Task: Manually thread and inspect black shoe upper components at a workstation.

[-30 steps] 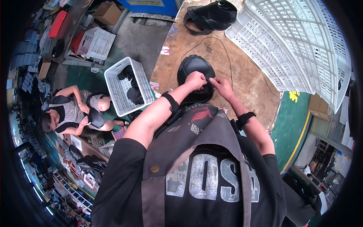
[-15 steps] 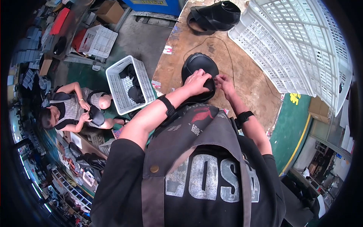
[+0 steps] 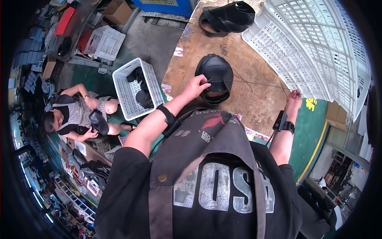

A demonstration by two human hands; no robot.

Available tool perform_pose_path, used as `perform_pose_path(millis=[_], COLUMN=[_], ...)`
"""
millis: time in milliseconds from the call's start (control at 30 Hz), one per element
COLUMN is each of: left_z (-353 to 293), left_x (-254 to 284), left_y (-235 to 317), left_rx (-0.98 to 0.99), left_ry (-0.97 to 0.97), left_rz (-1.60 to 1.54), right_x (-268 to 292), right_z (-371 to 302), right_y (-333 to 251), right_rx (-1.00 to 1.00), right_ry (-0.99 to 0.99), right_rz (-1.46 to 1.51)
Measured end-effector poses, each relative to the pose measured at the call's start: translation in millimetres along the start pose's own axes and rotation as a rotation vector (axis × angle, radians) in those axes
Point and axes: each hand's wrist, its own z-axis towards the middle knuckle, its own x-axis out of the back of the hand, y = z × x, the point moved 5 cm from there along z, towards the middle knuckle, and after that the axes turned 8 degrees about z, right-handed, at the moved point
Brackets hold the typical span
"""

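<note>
A black shoe (image 3: 217,68), rounded at its far end and with an opening at the near end, lies on the wooden worktable (image 3: 254,107) in front of me. My left hand (image 3: 195,87) is at its left side, thumb and fingers pinched together over the upper; whether they grip the shoe or a thread end is too small to tell. From the shoe a thin dark thread (image 3: 260,84) runs taut to the right. Its far end is in the closed fingers of my right hand (image 3: 294,99), held out past the table's right edge.
Another black shoe (image 3: 227,19) lies at the table's far end. Large white plastic crates (image 3: 286,47) lean along the right. Left of the table stands a white crate (image 3: 119,85) with black pieces inside. Beyond it a seated person (image 3: 75,113) handles a black piece.
My right hand has moved from beside the shoe far out to the right, drawing the thread straight. My left hand has slid to the shoe's left side, uncovering its top and opening.
</note>
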Motion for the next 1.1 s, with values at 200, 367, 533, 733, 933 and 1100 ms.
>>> perform_pose_path(millis=[200, 367, 533, 733, 933, 1100], left_z=[0.3, -2.1, -6.7, -7.5, -8.2, -6.6], left_x=[-3.9, -4.5, -1.7, -2.8, 0.4, -2.6], left_y=[-14.6, -22.3, -20.5, -17.8, -6.2, -7.2], left_rx=[0.265, 0.426, 0.486, 0.48, 0.447, 0.423], left_ry=[-0.17, -0.203, -0.215, -0.195, -0.219, -0.266], left_rz=[-0.297, -0.6, -0.658, -0.623, -0.54, -0.508], right_x=[-65.9, -114.4, -117.7, -116.9, -116.0, -128.6], right_z=[-58.2, -191.0, -238.3, -242.1, -238.7, -255.3], right_y=[54.5, 166.8, 213.2, 216.4, 214.8, 212.2], right_rx=[-0.055, -0.395, -0.255, -0.088, -0.015, 0.337], right_ry=[-0.191, -0.847, -1.184, -1.201, -1.186, -1.403], right_rz=[-0.387, -0.98, -1.318, -1.516, -1.512, -1.633])
